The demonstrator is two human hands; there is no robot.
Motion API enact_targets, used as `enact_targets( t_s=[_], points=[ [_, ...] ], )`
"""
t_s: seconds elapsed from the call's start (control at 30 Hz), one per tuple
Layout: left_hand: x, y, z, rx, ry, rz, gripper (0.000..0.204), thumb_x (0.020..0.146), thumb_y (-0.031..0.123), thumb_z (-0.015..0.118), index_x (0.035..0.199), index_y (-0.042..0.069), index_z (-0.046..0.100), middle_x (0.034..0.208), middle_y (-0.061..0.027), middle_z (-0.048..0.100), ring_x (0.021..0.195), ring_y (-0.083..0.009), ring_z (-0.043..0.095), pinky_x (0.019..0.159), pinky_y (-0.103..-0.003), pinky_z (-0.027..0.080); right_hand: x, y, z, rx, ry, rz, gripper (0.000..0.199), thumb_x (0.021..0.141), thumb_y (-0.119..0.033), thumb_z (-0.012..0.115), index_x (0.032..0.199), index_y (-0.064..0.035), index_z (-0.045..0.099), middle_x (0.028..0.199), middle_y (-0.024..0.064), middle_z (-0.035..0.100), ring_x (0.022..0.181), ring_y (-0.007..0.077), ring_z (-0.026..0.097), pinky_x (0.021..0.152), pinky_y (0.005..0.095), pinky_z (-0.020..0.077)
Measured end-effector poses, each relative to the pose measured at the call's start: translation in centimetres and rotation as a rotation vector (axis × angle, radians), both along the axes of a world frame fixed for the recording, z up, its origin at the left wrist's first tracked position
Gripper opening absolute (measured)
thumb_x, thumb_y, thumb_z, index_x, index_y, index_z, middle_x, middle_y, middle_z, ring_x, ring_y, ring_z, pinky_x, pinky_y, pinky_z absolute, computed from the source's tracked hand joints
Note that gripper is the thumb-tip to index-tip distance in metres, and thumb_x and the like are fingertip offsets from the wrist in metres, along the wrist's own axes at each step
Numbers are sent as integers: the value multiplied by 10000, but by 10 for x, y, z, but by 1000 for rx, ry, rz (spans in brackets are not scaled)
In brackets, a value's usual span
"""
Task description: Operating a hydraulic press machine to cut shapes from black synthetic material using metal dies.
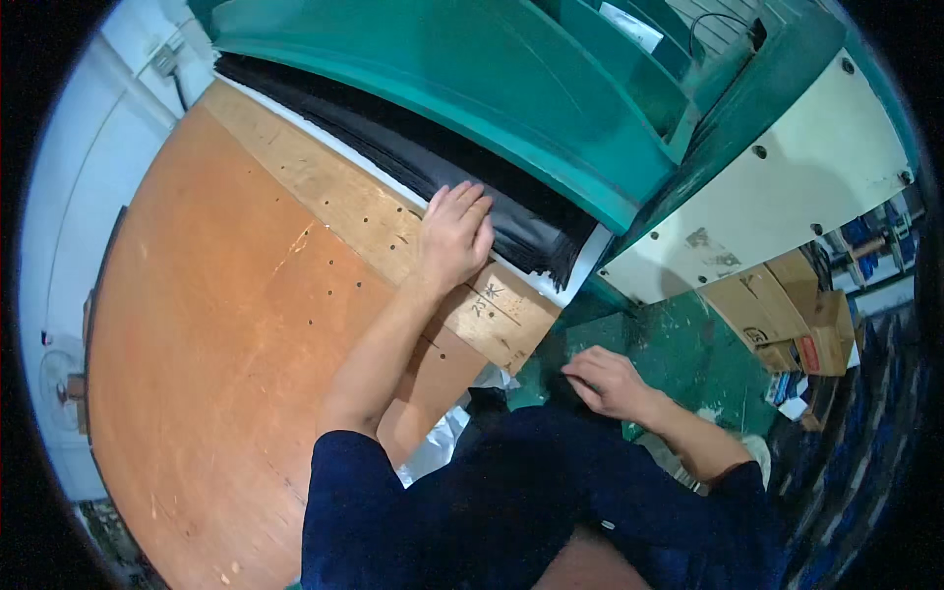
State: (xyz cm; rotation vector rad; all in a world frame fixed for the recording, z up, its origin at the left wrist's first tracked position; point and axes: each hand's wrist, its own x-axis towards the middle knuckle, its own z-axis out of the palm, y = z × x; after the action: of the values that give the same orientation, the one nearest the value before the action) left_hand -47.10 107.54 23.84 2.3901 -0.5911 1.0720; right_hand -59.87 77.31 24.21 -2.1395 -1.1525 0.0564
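Note:
My left hand (454,236) reaches over a wooden board and lies on the near edge of a stack of black sheets (526,224). Its fingers are stretched out, close together and pressed flat on the dark material, gripping nothing. White sheeting (587,264) shows under the stack along its edge. Further right, my right hand (608,382) hangs in the air past the board's corner, touching nothing that I can see. Its fingers are loosely bent with the thumb a little apart, and nothing shows in it.
A large green machine (442,88) with a curved cover stands over the far side of the stack. The wooden table (226,324) spreads to the left, with a paler drilled board (369,211) along its edge. A cream panel (777,187) and cardboard boxes (752,310) are at right.

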Motion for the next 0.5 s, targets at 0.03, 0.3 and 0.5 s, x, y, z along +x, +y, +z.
enact_targets(
  t_s=[0.03,0.3,0.5],
  points=[
    [-1,1,-7,-17,-34,26,234,761,65,631,987,13,660,1095,-171,655,1062,-341,614,983,-490,442,-1,-11,-3,6,4,-15,160,793,-50,673,943,-4,642,920,128,647,838,302,636,720,378,531],
    [-9,-12,-8,191,-32,189,279,742,22,606,1019,-9,612,1139,-195,621,1069,-377,589,938,-452,484,9,-187,-45,-34,39,-160,149,804,-77,654,942,-24,660,933,132,662,865,316,638,761,411,528],
    [-37,-30,0,270,307,603,273,875,105,513,1126,18,577,1212,-179,597,1118,-366,567,939,-433,467,41,-348,-74,-9,76,-365,128,807,-83,638,921,-31,667,895,137,651,871,329,628,765,418,524]
  ],
)
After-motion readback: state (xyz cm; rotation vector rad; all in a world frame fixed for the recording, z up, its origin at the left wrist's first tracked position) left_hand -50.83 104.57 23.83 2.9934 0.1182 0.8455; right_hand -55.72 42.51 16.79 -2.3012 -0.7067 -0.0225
